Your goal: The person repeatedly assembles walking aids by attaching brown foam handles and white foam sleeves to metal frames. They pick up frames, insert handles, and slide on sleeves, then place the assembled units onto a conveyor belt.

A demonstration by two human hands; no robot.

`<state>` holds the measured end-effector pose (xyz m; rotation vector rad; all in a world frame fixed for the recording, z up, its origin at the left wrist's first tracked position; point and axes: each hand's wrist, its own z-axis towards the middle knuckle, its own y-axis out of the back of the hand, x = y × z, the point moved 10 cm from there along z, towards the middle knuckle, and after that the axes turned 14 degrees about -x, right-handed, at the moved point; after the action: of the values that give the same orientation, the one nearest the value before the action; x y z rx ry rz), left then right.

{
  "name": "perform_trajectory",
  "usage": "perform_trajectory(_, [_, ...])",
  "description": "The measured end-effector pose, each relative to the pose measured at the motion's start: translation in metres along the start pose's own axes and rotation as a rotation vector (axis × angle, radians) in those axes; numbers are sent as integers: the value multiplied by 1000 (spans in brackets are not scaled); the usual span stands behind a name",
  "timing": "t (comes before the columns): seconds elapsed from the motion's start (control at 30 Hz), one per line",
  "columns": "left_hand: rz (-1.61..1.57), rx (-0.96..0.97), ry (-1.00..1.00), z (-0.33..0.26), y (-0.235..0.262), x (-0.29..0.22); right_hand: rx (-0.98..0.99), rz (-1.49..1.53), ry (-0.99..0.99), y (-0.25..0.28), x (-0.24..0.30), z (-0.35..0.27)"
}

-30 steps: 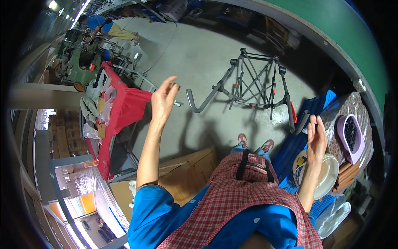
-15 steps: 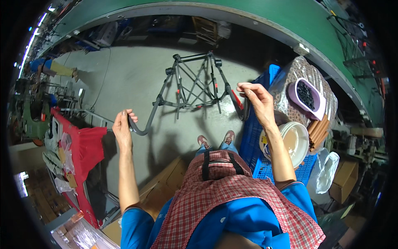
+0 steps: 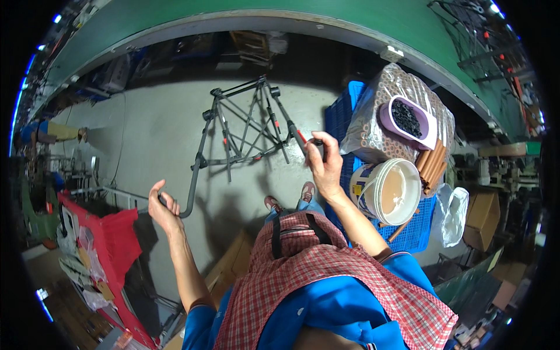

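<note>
A black folding tube frame [image 3: 200,160] with crossed bars and red parts stands tilted on the floor in front of me. Two curved tube arms reach from it toward me, one on each side. My left hand [image 3: 166,211] is closed round the end of the left arm, thumb raised. On the other side, my right hand [image 3: 326,166] wraps the end of the right arm, whose black tip shows between thumb and fingers. Its lower part is hidden behind the hand.
Right of me, a blue crate [image 3: 421,230] bears a white bucket [image 3: 357,189]. Plastic-wrapped brown tubes [image 3: 373,131] hold up a lilac tub [image 3: 429,139] of small black pieces. A red cloth [image 3: 119,239] hangs at left; a green-topped bench [image 3: 233,7] spans the far side.
The whole view has shifted, so the frame and crate appear farther left. My left hand has come lower and closed more firmly round the tube end. The right hand's fingers have curled round its tube.
</note>
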<state>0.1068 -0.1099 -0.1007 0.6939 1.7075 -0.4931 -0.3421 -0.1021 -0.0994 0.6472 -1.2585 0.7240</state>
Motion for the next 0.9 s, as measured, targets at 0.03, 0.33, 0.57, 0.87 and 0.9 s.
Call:
perform_trajectory(0.03, [-19, 7, 25, -3, -6, 0, -38, -59, 133, 2, 11, 3])
perform_trajectory(0.33, [-133, 50, -41, -8, 1, 12, -108, -132, 412, 16, 40, 6])
perform_trajectory(0.57, [-53, -85, -107, -24, 6, -14, -232, -271, 751, 9, 38, -21])
perform_trajectory(0.87, [153, 23, -346, 103, 21, 41, 156, -202, 308, 76, 42, 5])
perform_trajectory(0.9, [189, -131, -503, 107, 12, 37, 228, -191, 133, 102, 18, 10])
